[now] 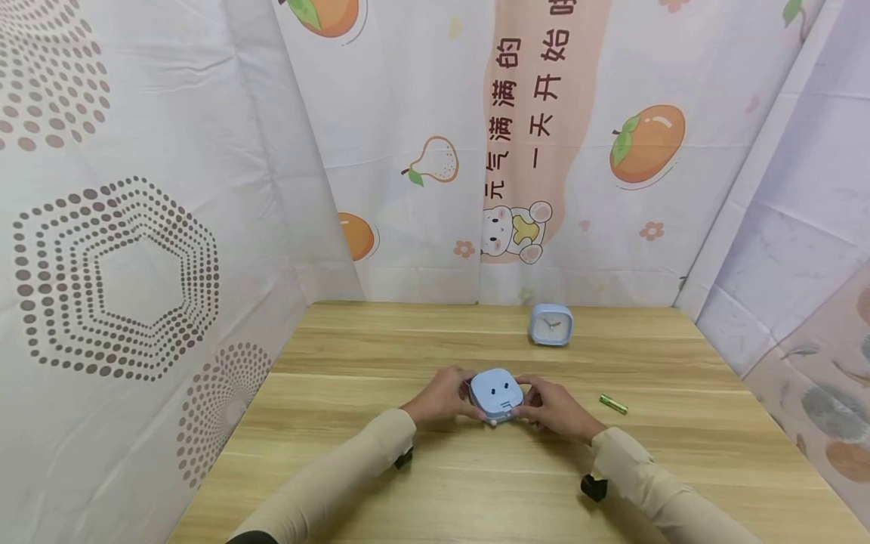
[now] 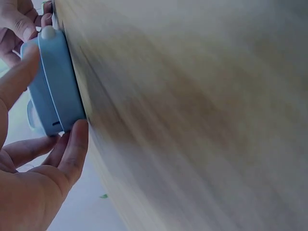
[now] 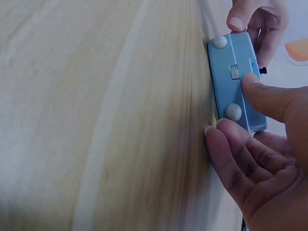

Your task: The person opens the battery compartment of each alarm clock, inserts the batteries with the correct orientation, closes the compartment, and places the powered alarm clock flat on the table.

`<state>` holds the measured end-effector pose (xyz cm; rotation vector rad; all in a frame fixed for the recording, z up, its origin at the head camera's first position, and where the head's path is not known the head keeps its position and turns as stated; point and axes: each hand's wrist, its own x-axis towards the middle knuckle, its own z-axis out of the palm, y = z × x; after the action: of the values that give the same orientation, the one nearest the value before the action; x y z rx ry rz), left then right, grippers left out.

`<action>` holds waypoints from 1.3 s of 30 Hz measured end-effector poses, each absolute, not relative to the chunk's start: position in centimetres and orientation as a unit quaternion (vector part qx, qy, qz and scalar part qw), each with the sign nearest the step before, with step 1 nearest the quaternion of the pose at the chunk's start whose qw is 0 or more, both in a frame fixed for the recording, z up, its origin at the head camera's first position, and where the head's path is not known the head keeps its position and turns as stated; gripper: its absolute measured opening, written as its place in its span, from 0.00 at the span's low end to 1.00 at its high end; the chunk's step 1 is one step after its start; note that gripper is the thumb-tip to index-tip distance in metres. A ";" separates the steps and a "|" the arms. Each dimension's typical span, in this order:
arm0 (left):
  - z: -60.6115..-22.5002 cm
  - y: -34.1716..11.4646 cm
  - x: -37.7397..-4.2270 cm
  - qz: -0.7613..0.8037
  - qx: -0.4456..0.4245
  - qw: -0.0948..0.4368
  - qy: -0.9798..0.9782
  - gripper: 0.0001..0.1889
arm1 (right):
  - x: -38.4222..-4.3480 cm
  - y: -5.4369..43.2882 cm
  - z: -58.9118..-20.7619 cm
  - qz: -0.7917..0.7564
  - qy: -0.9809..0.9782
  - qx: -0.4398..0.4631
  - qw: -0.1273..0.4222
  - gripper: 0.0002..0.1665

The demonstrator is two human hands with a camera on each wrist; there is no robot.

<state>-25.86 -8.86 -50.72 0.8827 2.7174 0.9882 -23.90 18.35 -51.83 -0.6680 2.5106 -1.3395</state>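
A light blue alarm clock [image 1: 495, 387] lies on the table with its back up, two dark knobs showing; its face is hidden underneath. My left hand [image 1: 442, 394] holds it by the left side, thumb near the front edge and fingers at the far side. From the right, my right hand [image 1: 556, 410] grips the clock's corner. In the right wrist view the right thumb [image 3: 260, 91] presses on the back beside a small latch [image 3: 234, 72], between two round white feet. The left wrist view shows the left fingertips [image 2: 79, 137] against the clock's side.
A second light blue alarm clock [image 1: 551, 326] stands upright at the back of the wooden table [image 1: 381, 340], its dial facing me. A green battery [image 1: 613, 403] lies right of my right hand. Patterned curtains [image 1: 408, 91] hang behind the table and at both sides.
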 end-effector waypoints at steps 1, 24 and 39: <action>-50.8 -8.8 -25.8 0.317 0.291 0.057 0.901 0.37 | -23.9 18.3 -51.9 -0.456 0.854 -0.226 0.108 0.36; -50.4 -8.6 -26.0 0.311 0.268 0.096 0.907 0.51 | -22.2 17.0 -51.3 -0.458 0.861 -0.195 0.103 0.32; -50.6 -8.6 -25.9 0.292 0.278 0.083 0.911 0.47 | -22.2 15.1 -50.1 -0.317 0.895 -0.297 -0.104 0.09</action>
<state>-25.88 -8.58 -50.63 0.8292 2.7201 0.8731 -22.19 15.12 -50.09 -1.0007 3.0136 -1.0663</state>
